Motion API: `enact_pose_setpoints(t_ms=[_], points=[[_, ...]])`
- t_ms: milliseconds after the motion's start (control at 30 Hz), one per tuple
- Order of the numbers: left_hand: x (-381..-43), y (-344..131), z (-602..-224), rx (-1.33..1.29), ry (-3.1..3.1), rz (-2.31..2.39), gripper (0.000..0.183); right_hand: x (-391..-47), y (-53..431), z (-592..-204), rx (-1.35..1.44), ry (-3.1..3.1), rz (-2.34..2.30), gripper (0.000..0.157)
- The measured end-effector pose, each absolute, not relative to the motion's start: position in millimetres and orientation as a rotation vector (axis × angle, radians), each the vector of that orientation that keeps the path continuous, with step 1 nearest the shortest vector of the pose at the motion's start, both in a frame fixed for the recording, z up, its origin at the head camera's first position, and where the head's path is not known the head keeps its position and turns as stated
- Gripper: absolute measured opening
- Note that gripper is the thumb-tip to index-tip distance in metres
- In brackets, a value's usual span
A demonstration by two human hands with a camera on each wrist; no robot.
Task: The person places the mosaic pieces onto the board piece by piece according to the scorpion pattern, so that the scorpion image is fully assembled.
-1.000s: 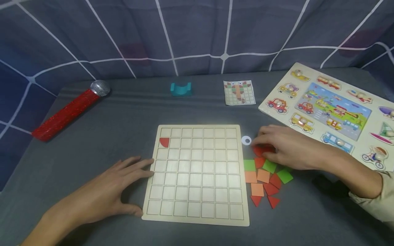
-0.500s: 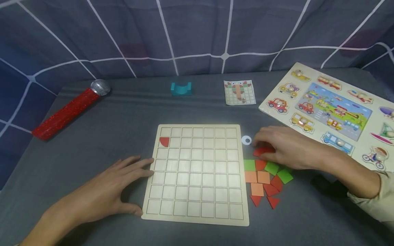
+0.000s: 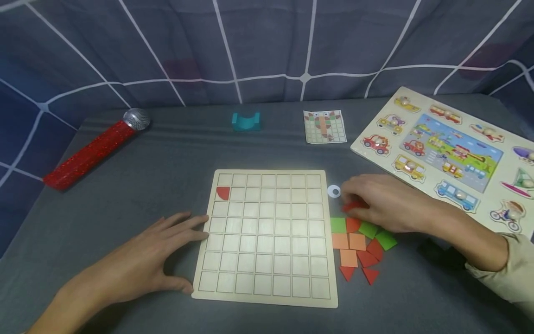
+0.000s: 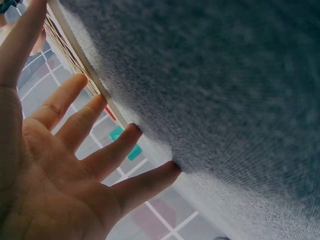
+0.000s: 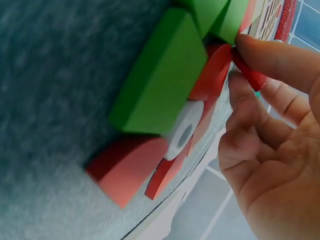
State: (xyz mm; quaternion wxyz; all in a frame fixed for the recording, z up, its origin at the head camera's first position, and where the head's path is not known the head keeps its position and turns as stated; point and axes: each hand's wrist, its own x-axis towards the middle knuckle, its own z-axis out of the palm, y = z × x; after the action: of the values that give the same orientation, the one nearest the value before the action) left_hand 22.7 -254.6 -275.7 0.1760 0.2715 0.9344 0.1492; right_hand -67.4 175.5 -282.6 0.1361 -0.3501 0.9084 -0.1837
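My left hand (image 3: pixel 156 260) lies with spread fingers along the left side of a pale wooden grid board (image 3: pixel 265 225), thumb near its lower corner. In the left wrist view, the fingers (image 4: pixel 67 102) reach to the board's edge. One red quarter-circle tile (image 3: pixel 223 193) sits in the second row, first column. To the board's right, my right hand (image 3: pixel 385 204) pinches a red tile with a curved side (image 5: pixel 250 70) between thumb and fingers. Below that hand lie green tiles (image 3: pixel 338 225), orange square tiles (image 3: pixel 348 258) and several red tiles (image 3: pixel 367 258). A white eye tile (image 3: pixel 333 191) is beside its fingertips.
A pattern card (image 3: pixel 324 126) and a teal arch-shaped block (image 3: pixel 245 121) lie behind the board. A vehicle knob puzzle (image 3: pixel 442 153) occupies the right back, close to the right forearm. A red glittery microphone (image 3: pixel 96 148) lies at the left. A dark gridded curtain (image 3: pixel 267 46) hangs behind.
My right hand has shifted slightly toward the front and its fingers have drawn closer round the red tile. A few loose tiles moved slightly. The left hand and board stay put.
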Motion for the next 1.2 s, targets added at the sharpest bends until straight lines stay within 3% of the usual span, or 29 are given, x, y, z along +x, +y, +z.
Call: enact_pose_setpoints(t_ms=[167, 300, 600, 833, 1200], points=[[23, -254, -276, 0.757, 2.648, 0.419, 0.089, -67, 171, -282, -1.013, 2.620, -0.655, 0.016], [24, -254, -276, 0.758, 2.660, 0.406, 0.091, -68, 163, -283, -1.085, 2.618, -0.812, 0.026], [24, -252, -275, 0.744, 2.660, 0.368, 0.090, -69, 130, -278, -1.100, 2.543, -0.980, 0.022], [24, -251, -273, 0.751, 2.668, 0.348, 0.090, -72, 101, -277, -1.069, 2.520, -1.055, 0.035], [23, -250, -272, 0.716, 2.644, 0.313, 0.090, -94, 58, -273, -0.924, 2.443, -1.102, 0.025]])
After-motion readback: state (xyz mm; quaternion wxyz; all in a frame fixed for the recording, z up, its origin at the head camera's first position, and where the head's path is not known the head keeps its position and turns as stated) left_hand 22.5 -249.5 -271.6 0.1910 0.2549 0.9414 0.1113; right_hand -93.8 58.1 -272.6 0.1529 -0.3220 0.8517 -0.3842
